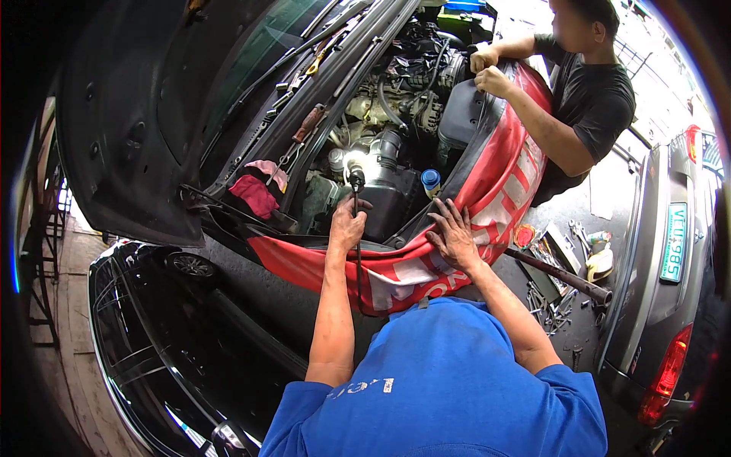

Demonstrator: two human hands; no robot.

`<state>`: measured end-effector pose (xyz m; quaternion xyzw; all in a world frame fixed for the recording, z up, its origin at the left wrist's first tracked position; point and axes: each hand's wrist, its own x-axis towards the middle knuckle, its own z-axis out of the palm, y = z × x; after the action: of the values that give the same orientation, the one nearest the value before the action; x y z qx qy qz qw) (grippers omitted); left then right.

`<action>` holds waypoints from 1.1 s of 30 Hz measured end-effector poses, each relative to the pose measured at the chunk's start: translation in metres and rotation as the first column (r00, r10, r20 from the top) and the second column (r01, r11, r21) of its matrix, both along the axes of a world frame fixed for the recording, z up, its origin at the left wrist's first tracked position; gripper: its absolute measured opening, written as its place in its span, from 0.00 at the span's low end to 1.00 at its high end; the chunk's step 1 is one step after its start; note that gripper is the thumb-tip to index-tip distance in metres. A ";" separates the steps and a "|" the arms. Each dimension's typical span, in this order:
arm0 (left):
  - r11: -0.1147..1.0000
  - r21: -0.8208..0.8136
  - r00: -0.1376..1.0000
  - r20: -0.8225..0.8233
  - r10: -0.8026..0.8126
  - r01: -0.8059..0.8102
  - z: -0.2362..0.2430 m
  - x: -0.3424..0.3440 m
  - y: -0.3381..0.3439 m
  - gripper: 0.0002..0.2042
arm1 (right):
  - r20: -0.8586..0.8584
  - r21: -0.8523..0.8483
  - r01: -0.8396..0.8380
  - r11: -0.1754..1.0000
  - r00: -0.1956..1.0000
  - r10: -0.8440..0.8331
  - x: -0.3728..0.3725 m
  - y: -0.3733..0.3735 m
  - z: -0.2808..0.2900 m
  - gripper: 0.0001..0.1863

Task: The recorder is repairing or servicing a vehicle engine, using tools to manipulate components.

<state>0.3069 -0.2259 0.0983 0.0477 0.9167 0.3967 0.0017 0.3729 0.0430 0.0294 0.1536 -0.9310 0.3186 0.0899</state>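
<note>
My left hand (346,227) is closed on a black lit work lamp (356,177) with a dark cord running down over the car's front, and its bright glow falls among the engine parts (373,107). Fingers spread, my right hand (455,242) lies on the edge of a red and white fender cover (403,280) with black trim. A blue-capped container (430,180) sits just above that hand, beside a black engine housing (384,206). Pink cloths (253,196) and several hand tools (308,122) lie along the cowl to the left.
A co-worker (586,107) in dark clothing leans over the right fender. The raised hood (133,91) fills the upper left. A black car (183,335) stands at lower left, a grey vehicle (643,305) at right. Scattered tools (556,259) and a long pipe (571,280) are below right.
</note>
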 end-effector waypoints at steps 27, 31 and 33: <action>0.944 -0.103 0.868 -0.434 0.242 -0.315 0.059 0.055 -0.007 0.12 | -0.064 0.020 -0.001 1.000 0.998 0.002 0.000 -0.003 -0.013 0.24; 0.916 -0.142 0.764 -0.606 0.219 -0.375 0.077 0.015 -0.031 0.10 | -0.044 0.022 -0.016 1.000 0.999 0.017 -0.002 -0.003 -0.009 0.23; 0.886 -0.142 0.726 -0.637 0.260 -0.441 0.092 -0.012 -0.042 0.10 | -0.046 0.028 -0.024 0.999 0.999 0.026 -0.002 -0.001 -0.010 0.23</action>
<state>0.2953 -0.2674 0.1904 -0.0056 0.9078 0.2181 -0.3581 0.3704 0.0420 0.0195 0.1737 -0.9310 0.3033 0.1051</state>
